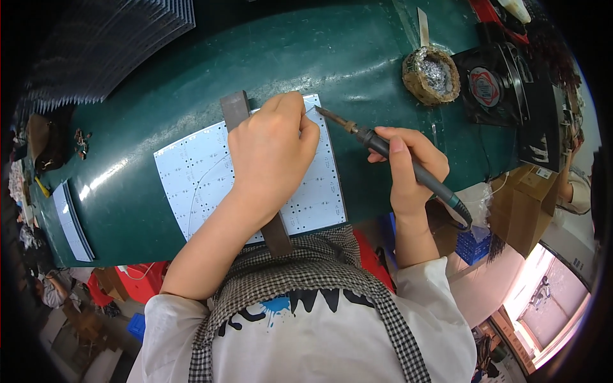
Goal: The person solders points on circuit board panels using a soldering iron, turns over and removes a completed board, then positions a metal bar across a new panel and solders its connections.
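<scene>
A white rectangular circuit-board sheet (325, 185), dotted with dark holes, lay near the front edge of a glossy green counter (300, 64). The left hand (271, 147) was over the sheet's upper part, fingers curled and thumb pressed in on a thin wire (199, 181) that curved down the sheet's left half. The right hand (415, 167), apart from the left and to the right of the sheet, was closed around a dark grey pen-shaped soldering iron (421, 175), its tip at the sheet's upper right corner. A flat, dark grey bar (276, 236) crossed the sheet under the left hand. Well beyond the sheet to the upper right were a crusty brown pot (410, 80) of silvery metal and a square black fan (488, 96); a pale stack of panels (73, 223) lay far to its left.
</scene>
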